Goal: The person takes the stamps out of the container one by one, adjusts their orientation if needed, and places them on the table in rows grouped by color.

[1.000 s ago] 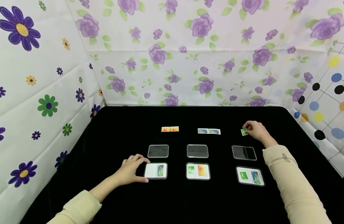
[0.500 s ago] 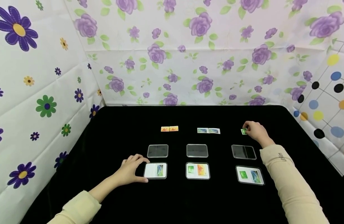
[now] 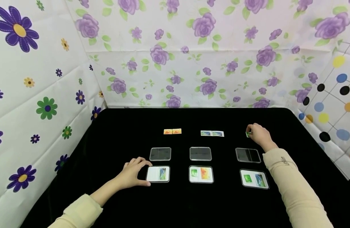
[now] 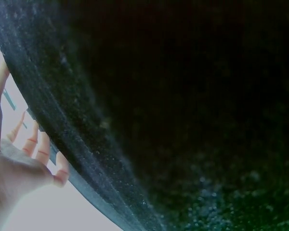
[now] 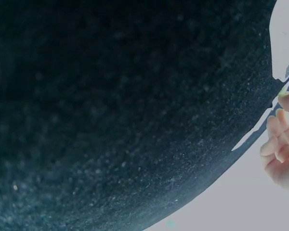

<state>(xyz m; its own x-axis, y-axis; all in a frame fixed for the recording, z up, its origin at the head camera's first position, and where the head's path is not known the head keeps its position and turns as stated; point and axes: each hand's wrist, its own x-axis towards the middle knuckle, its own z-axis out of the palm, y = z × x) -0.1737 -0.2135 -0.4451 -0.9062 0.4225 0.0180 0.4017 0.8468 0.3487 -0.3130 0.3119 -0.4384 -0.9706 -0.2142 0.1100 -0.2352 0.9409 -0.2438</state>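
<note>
While RH (image 3: 259, 135) pinches green stamp (image 3: 247, 135), sleeve txt (image 3: 284, 161) unclear

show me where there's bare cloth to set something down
Widest free patch: black cloth in front of the three stamp cases, between the sleeves. Another strip runs between the stamp pairs and the floral backdrop. Crowded: the narrow gap between stamp cases and clear panels, further narrowed at its left end by the left hand.

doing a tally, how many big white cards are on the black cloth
3: left card, beside the left hand; middle card; right card. None looks hidden.
</note>
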